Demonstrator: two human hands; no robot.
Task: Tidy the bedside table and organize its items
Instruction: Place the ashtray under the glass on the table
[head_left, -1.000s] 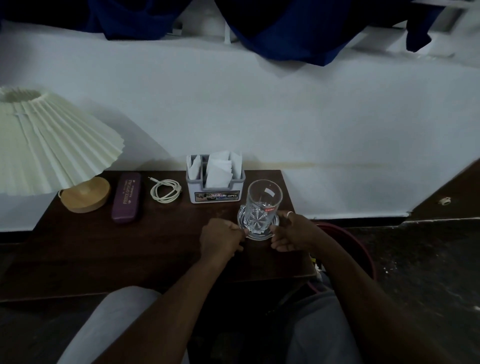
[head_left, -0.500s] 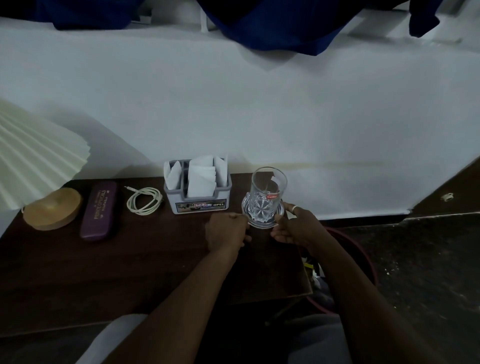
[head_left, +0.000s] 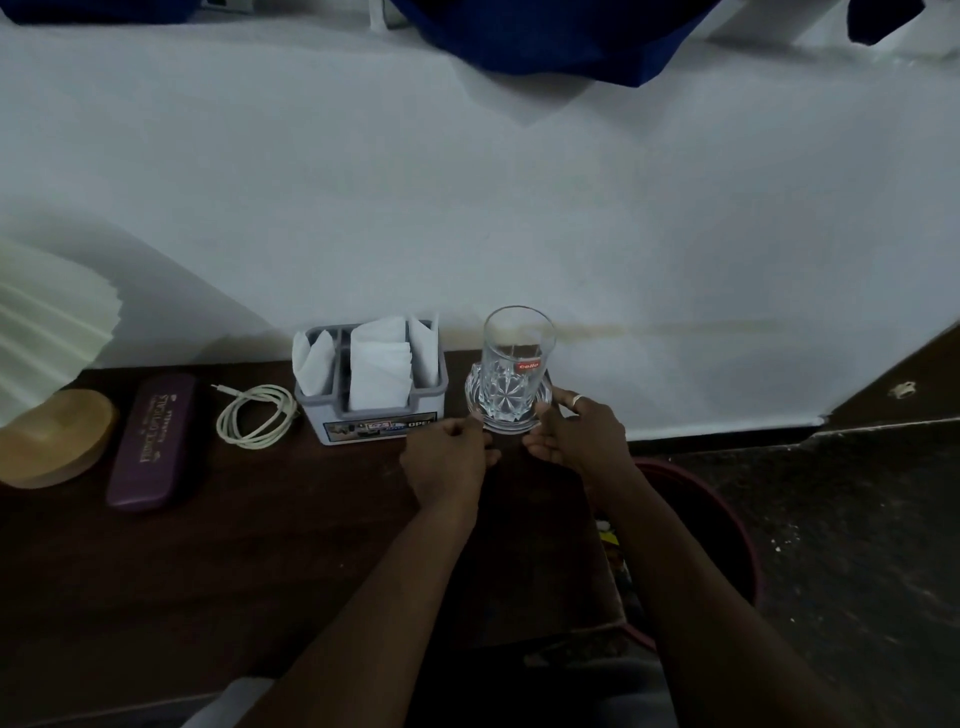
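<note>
Centre frame, over the dark bedside table (head_left: 260, 545): left hand (head_left: 449, 454) and right hand (head_left: 576, 436), fingers curled, pinching opposite rims of a clear coaster (head_left: 506, 427). Upright on that coaster, just above frame centre, a Cello glass tumbler (head_left: 514, 369). Just left, a napkin holder (head_left: 371, 410).

**A bedroom corner**

A wooden bedside table (head_left: 234, 571) stands against a white wall (head_left: 467, 208). Along the table's back edge sit a pleated-shade lamp (head_left: 44, 332), a purple spectacle case (head_left: 153, 441), a coiled charging cable (head_left: 254, 415), a tissue holder (head_left: 374, 415).
</note>
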